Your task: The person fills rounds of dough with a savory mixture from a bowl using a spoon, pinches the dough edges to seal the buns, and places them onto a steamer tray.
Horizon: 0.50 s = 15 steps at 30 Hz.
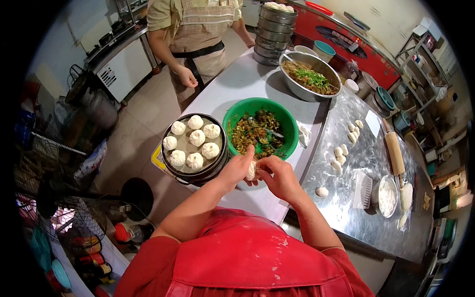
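A pleated dough bun [252, 171] sits in my left hand [237, 170], thumb pointing up along its side. The fingertips of my right hand [279, 175] pinch the bun's edge from the right. Both hands are over the near rim of a green plastic basin [293, 143], which holds a chopped vegetable filling [256, 130] with a spoon in it. Left of the basin stands a round steamer [225, 157] with several white pleated buns [197, 137] spaced on its mesh liner. The underside of the held bun is hidden by my fingers.
On the metal worktop [341, 211] lie several dough pieces [339, 157], a rolling pin [394, 152], a toothed scraper [363, 190] and a flour bowl [387, 196]. A steel bowl of filling [311, 76] and stacked steamers [275, 35] stand farther back. Across the table is another person in an apron [198, 41].
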Each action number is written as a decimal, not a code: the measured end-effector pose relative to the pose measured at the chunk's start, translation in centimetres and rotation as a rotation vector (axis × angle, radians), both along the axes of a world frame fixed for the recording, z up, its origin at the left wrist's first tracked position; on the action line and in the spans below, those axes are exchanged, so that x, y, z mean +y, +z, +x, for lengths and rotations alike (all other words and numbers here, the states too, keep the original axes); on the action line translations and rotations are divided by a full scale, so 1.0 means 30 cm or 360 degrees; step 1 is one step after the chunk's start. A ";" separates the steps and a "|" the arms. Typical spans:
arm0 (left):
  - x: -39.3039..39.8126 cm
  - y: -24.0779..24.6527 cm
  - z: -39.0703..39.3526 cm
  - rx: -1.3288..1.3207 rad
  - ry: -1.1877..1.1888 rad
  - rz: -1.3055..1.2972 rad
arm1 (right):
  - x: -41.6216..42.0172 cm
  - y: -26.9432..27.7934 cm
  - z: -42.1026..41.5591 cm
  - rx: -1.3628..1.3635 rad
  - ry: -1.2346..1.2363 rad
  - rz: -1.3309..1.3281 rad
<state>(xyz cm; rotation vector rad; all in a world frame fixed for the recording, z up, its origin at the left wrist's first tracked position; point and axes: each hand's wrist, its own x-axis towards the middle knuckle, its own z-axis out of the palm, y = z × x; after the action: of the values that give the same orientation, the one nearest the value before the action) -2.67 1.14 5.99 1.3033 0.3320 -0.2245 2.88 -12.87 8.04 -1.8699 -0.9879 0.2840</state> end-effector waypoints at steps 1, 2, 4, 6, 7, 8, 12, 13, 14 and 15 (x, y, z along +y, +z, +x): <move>0.005 0.010 -0.002 0.0044 -0.0015 -0.0025 | 0.002 -0.001 0.000 -0.0091 0.0041 0.0004; 0.009 0.015 -0.005 0.0089 -0.0031 -0.0049 | 0.002 -0.004 0.001 -0.0177 0.0043 -0.0003; 0.010 0.010 -0.012 0.0014 0.0031 -0.0294 | 0.000 -0.009 0.004 -0.0349 0.0046 -0.0016; 0.015 -0.007 -0.023 -0.0053 0.0051 -0.0416 | 0.004 -0.010 -0.003 -0.0344 0.0036 -0.0003; 0.020 -0.028 -0.030 -0.0084 0.0040 -0.0415 | 0.008 -0.011 -0.006 -0.0340 0.0033 0.0003; 0.025 -0.042 -0.035 -0.0114 0.0030 -0.0415 | 0.017 -0.004 -0.012 -0.0326 0.0029 -0.0008; 0.043 -0.050 -0.043 -0.0026 0.0011 -0.0453 | 0.040 0.005 -0.019 -0.0368 0.0119 -0.0026; 0.048 -0.043 -0.046 -0.0003 -0.0005 -0.0454 | 0.040 0.005 -0.016 -0.0404 0.0168 -0.0024; 0.053 -0.039 -0.050 0.0020 -0.0020 -0.0456 | 0.043 0.007 -0.015 -0.0437 0.0186 -0.0028; 0.057 -0.039 -0.055 0.0014 -0.0030 -0.0456 | 0.048 0.008 -0.015 -0.0470 0.0206 -0.0030</move>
<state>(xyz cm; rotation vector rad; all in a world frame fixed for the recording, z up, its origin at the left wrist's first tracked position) -4.32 2.85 4.83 1.0234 0.2840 -0.2831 2.43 -11.44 8.28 -1.9027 -1.3125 0.0938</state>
